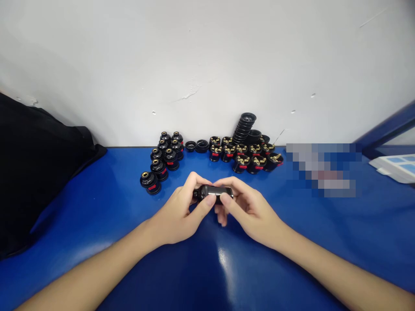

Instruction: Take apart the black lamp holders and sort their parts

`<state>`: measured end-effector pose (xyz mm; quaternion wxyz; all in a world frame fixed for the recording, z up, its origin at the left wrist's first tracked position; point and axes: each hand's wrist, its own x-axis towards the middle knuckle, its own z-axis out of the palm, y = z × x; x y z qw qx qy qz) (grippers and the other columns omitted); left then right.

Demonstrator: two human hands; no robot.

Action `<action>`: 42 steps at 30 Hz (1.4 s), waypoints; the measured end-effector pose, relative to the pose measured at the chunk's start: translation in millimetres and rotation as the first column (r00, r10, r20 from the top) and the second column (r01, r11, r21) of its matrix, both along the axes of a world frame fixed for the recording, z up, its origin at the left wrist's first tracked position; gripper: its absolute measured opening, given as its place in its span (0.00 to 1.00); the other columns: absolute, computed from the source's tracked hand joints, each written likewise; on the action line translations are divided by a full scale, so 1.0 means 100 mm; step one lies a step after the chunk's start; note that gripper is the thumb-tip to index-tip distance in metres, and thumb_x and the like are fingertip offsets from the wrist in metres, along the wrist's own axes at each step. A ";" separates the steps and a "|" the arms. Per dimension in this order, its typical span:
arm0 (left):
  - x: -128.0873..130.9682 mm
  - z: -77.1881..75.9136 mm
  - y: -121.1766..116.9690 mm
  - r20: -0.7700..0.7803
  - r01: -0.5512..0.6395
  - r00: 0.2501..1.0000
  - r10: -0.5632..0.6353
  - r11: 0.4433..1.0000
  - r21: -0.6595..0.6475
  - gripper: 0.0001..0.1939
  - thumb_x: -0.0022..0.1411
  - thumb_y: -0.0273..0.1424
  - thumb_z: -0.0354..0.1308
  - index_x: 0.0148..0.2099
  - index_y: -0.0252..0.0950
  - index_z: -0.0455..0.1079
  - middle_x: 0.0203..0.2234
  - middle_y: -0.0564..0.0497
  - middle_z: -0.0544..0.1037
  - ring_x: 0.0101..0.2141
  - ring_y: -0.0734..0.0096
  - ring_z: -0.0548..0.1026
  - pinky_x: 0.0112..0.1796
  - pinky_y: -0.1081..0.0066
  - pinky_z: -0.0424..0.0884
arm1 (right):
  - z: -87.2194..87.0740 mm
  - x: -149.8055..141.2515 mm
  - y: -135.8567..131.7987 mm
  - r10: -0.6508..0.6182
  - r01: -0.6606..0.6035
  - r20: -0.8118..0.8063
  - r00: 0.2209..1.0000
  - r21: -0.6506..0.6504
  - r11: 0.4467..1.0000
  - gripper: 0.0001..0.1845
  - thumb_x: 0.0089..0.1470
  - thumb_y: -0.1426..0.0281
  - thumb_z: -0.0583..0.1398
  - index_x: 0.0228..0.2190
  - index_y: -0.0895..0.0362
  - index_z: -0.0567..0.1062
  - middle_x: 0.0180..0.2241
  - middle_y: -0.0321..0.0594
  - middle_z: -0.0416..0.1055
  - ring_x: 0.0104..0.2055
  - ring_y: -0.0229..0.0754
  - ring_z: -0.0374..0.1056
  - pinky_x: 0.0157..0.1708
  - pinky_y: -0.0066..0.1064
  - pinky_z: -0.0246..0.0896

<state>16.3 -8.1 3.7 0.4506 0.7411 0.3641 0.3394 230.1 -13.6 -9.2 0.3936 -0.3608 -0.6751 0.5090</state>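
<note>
A glossy black cylindrical part, seemingly a lamp holder (216, 190), lies sideways between my two hands above the blue table. My left hand (181, 211) grips its narrower, neck-like end, with the thumb along the front. Around the other end are the thumb and fingers of my right hand (251, 205); both thumb tips rest close together on its side. Fingers hide its underside. Behind my left hand stand several black domed lamp holders (151, 183) with brass-coloured threaded tops and red patches. Beyond my right hand, several open black socket bodies (241, 164) show brass contacts and red pieces.
Two low black rings (196, 146) lie between the groups near the white wall (207, 65). A leaning stack of black rings (244, 127) rises behind the sockets. Black cloth (39, 164) covers the left side. A white-and-blue case (397, 167) and a blurred-out patch (324, 170) are at right.
</note>
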 end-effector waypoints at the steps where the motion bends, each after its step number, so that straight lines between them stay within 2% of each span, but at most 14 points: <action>1: 0.00 0.00 0.00 -0.003 0.014 1.000 -0.014 1.000 0.011 0.12 0.78 0.44 0.52 0.52 0.41 0.62 0.36 0.51 0.78 0.33 0.68 0.75 0.33 0.70 0.68 | 0.00 0.00 0.00 -0.003 0.003 0.000 1.000 -0.033 0.999 0.13 0.72 0.57 0.59 0.49 0.52 0.72 0.28 0.33 0.74 0.25 0.38 0.75 0.27 0.31 0.73; 3: 0.00 0.01 -0.01 -0.003 0.018 1.000 -0.018 1.000 0.015 0.12 0.78 0.44 0.52 0.52 0.41 0.62 0.37 0.50 0.79 0.34 0.68 0.76 0.33 0.70 0.68 | -0.01 0.00 -0.01 -0.022 0.023 0.014 1.000 -0.024 0.999 0.13 0.73 0.57 0.57 0.48 0.52 0.73 0.25 0.31 0.72 0.24 0.37 0.73 0.26 0.30 0.71; 5: 0.00 0.01 0.00 -0.025 -0.019 1.000 0.019 1.000 0.011 0.13 0.78 0.45 0.51 0.51 0.41 0.62 0.33 0.53 0.77 0.31 0.69 0.74 0.31 0.70 0.65 | -0.02 0.01 -0.02 -0.035 0.034 0.027 0.999 0.061 0.998 0.12 0.72 0.60 0.59 0.52 0.50 0.72 0.31 0.34 0.75 0.29 0.38 0.75 0.32 0.32 0.74; 9: -0.02 -0.01 0.02 -0.060 -0.101 0.993 0.100 0.995 -0.005 0.18 0.79 0.49 0.48 0.48 0.40 0.63 0.24 0.59 0.67 0.23 0.74 0.64 0.26 0.71 0.57 | -0.05 0.02 -0.03 -0.037 0.028 0.024 0.999 0.289 0.957 0.16 0.69 0.69 0.62 0.56 0.45 0.73 0.51 0.43 0.73 0.51 0.44 0.76 0.48 0.38 0.77; 12: -0.02 -0.02 0.02 -0.063 -0.099 0.993 0.099 0.995 0.000 0.17 0.78 0.49 0.49 0.50 0.39 0.63 0.24 0.59 0.67 0.23 0.74 0.63 0.26 0.72 0.57 | -0.06 0.00 -0.03 -0.025 0.032 -0.026 0.999 0.283 0.959 0.15 0.69 0.72 0.62 0.55 0.45 0.74 0.56 0.44 0.70 0.59 0.46 0.72 0.55 0.39 0.76; 15: 0.00 -0.02 0.02 -0.044 -0.068 0.997 0.068 0.998 0.014 0.15 0.78 0.46 0.50 0.54 0.40 0.62 0.30 0.55 0.73 0.27 0.73 0.69 0.28 0.71 0.63 | -0.04 -0.01 -0.02 -0.047 0.060 -0.095 0.994 0.138 0.989 0.15 0.69 0.67 0.63 0.54 0.47 0.70 0.52 0.43 0.73 0.52 0.44 0.77 0.52 0.39 0.77; 18: 0.01 -0.02 0.01 0.006 -0.009 1.000 0.009 1.000 0.020 0.14 0.79 0.43 0.51 0.56 0.40 0.60 0.37 0.51 0.77 0.34 0.69 0.76 0.34 0.69 0.71 | -0.02 -0.01 0.01 -0.044 0.040 -0.090 0.995 -0.038 0.998 0.13 0.72 0.57 0.58 0.52 0.51 0.69 0.36 0.38 0.76 0.34 0.41 0.79 0.37 0.37 0.79; 20: 0.01 -0.01 0.02 0.010 -0.005 1.000 0.005 1.000 0.026 0.13 0.79 0.43 0.51 0.55 0.40 0.61 0.38 0.50 0.77 0.36 0.67 0.77 0.36 0.68 0.72 | -0.01 0.00 0.02 -0.039 0.034 -0.083 0.996 -0.068 0.997 0.15 0.73 0.55 0.56 0.50 0.52 0.70 0.31 0.35 0.74 0.29 0.41 0.78 0.34 0.37 0.77; 22: 0.00 0.00 0.03 -0.014 -0.033 0.999 0.033 0.999 0.023 0.14 0.78 0.44 0.51 0.55 0.40 0.62 0.36 0.51 0.77 0.36 0.67 0.76 0.36 0.69 0.71 | -0.01 0.01 0.02 -0.042 0.040 -0.101 0.994 -0.017 0.999 0.14 0.72 0.57 0.59 0.52 0.52 0.71 0.33 0.36 0.76 0.32 0.42 0.78 0.37 0.38 0.78; 26: -0.02 0.00 0.05 -0.067 -0.080 0.994 0.081 0.997 0.020 0.17 0.79 0.47 0.50 0.54 0.39 0.64 0.31 0.54 0.74 0.31 0.69 0.73 0.32 0.70 0.66 | -0.01 0.03 0.00 -0.038 0.054 -0.130 0.991 0.123 0.991 0.12 0.68 0.66 0.63 0.53 0.48 0.74 0.50 0.43 0.76 0.51 0.45 0.78 0.50 0.39 0.78; 29: -0.02 -0.03 0.05 -0.061 -0.078 0.995 0.080 0.997 0.025 0.17 0.78 0.46 0.50 0.55 0.39 0.64 0.34 0.52 0.74 0.35 0.68 0.74 0.33 0.69 0.67 | 0.00 0.03 -0.01 -0.039 0.061 -0.119 0.992 0.189 0.980 0.09 0.67 0.69 0.64 0.48 0.47 0.76 0.55 0.43 0.73 0.60 0.47 0.73 0.58 0.41 0.74; 33: -0.01 -0.07 0.03 -0.058 -0.054 0.997 0.060 0.994 0.096 0.15 0.77 0.42 0.54 0.58 0.41 0.62 0.38 0.50 0.75 0.36 0.68 0.74 0.34 0.69 0.70 | -0.01 0.03 0.01 -0.065 0.082 -0.153 0.986 0.109 0.991 0.10 0.67 0.66 0.64 0.49 0.48 0.72 0.51 0.43 0.74 0.53 0.44 0.76 0.54 0.38 0.76; 38: -0.01 -0.08 0.03 -0.104 -0.023 0.994 0.040 0.988 0.153 0.15 0.76 0.40 0.57 0.59 0.41 0.62 0.37 0.52 0.76 0.30 0.72 0.71 0.32 0.70 0.69 | -0.04 0.03 0.02 -0.056 0.053 -0.033 0.998 -0.095 0.994 0.13 0.73 0.56 0.57 0.48 0.51 0.69 0.28 0.32 0.72 0.27 0.39 0.74 0.31 0.33 0.74; 42: -0.01 -0.06 0.05 -0.104 -0.061 0.992 0.070 0.994 0.091 0.15 0.77 0.42 0.55 0.58 0.40 0.63 0.40 0.49 0.79 0.34 0.69 0.76 0.33 0.69 0.70 | -0.03 0.03 0.00 -0.027 0.024 -0.101 0.995 -0.031 0.999 0.10 0.71 0.61 0.61 0.47 0.49 0.65 0.37 0.35 0.72 0.34 0.38 0.75 0.36 0.32 0.75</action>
